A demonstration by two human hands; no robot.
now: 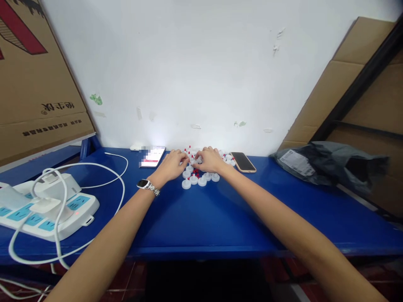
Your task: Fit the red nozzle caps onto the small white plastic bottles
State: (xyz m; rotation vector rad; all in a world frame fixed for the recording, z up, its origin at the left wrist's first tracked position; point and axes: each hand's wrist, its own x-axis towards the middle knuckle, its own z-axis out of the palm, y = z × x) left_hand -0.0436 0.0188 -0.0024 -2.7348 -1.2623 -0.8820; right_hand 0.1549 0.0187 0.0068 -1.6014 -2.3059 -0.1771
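Several white round caps with pointed nozzles [202, 182] and small red tips [195, 171] lie in a loose cluster on the blue table [204, 222], close to the wall. My left hand [174, 164] is at the cluster's left side. Its thumb and fingers are curled together, and whatever they hold is too small to make out. My right hand [210, 160] reaches over the cluster from the right, with its fingers pinched on what looks like a white nozzle cap [199, 160]. Both hands' fingertips are close together, and they hide part of the cluster.
Left of the hands lies a lit phone [153, 157]; a dark-screened phone [243, 162] is on the right. A white power strip [71, 220] with looping cables [122, 188] occupies the left. A grey plastic parcel [327, 163] and cardboard [315, 100] stand at the right.
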